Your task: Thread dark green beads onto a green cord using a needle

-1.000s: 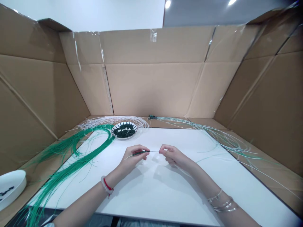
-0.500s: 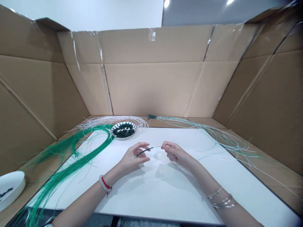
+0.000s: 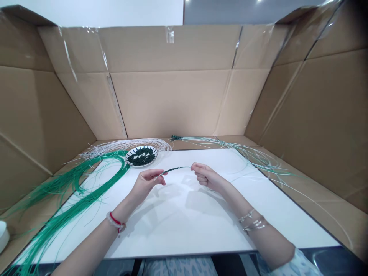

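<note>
Over the middle of the white board, a thin cord strung with dark green beads [image 3: 174,169] stretches between my two hands. The fingers and thumb of my left hand [image 3: 148,182] hold the cord at the left end of the bead row, and a pale tail sticks out below them. My right hand [image 3: 206,175] pinches the thin right end of the cord, its other fingers curled in. A patterned plate [image 3: 141,165] of dark green beads [image 3: 140,156] stands behind my left hand.
Green cords [image 3: 86,199] spread along the left side. White cords [image 3: 115,145] lie behind the plate, and a beaded bundle [image 3: 176,138] trails strands to the right. Cardboard walls [image 3: 166,99] surround the white board [image 3: 178,230]. A white bowl [image 3: 3,235] shows at the left edge.
The view has shifted to the right. My left hand has moved from around the beads to their left end, its fingers now closer together, and the bead row shows uncovered.
</note>
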`<move>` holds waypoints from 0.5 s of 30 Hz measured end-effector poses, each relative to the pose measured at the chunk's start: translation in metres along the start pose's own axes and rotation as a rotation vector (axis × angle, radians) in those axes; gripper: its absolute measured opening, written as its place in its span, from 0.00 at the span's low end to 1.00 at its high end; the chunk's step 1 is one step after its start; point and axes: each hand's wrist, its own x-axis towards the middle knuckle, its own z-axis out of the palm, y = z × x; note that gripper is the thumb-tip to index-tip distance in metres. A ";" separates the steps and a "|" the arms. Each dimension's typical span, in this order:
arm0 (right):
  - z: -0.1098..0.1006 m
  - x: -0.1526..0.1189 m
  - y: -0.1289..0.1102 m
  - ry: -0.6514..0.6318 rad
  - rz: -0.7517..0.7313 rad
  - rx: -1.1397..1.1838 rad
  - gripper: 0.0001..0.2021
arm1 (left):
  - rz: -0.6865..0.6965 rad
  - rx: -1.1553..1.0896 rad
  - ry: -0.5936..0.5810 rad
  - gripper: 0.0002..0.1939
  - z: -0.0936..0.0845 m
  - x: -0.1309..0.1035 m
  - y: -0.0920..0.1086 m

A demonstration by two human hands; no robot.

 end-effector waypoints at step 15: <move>0.000 0.001 0.001 -0.024 0.024 -0.001 0.12 | -0.111 -0.290 -0.147 0.09 0.016 -0.006 0.017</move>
